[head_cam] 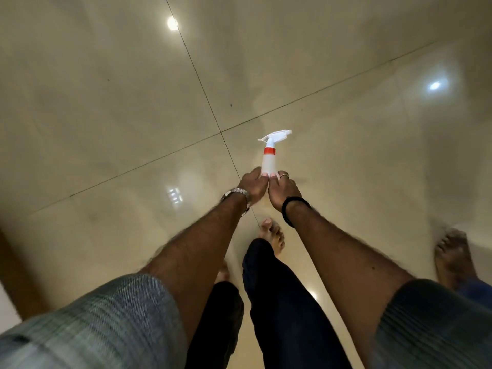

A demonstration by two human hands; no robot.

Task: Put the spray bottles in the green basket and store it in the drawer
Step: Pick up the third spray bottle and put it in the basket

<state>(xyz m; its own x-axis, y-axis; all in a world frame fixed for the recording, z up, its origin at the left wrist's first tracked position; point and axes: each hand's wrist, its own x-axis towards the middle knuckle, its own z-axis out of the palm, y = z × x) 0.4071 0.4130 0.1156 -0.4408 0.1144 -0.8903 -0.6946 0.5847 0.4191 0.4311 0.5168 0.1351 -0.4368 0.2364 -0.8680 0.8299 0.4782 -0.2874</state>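
Observation:
A white spray bottle with a red collar and a white trigger head stands upright in front of me, above the tiled floor. My left hand, with a metal watch on the wrist, and my right hand, with a ring and a black wristband, both grip the bottle's base from either side. The nozzle points right. No green basket or drawer is in view.
Glossy beige floor tiles with dark grout lines fill the view and reflect ceiling lights. My own bare foot and dark trousers are below. Another person's bare foot stands at the right. A brown wooden edge is at the left.

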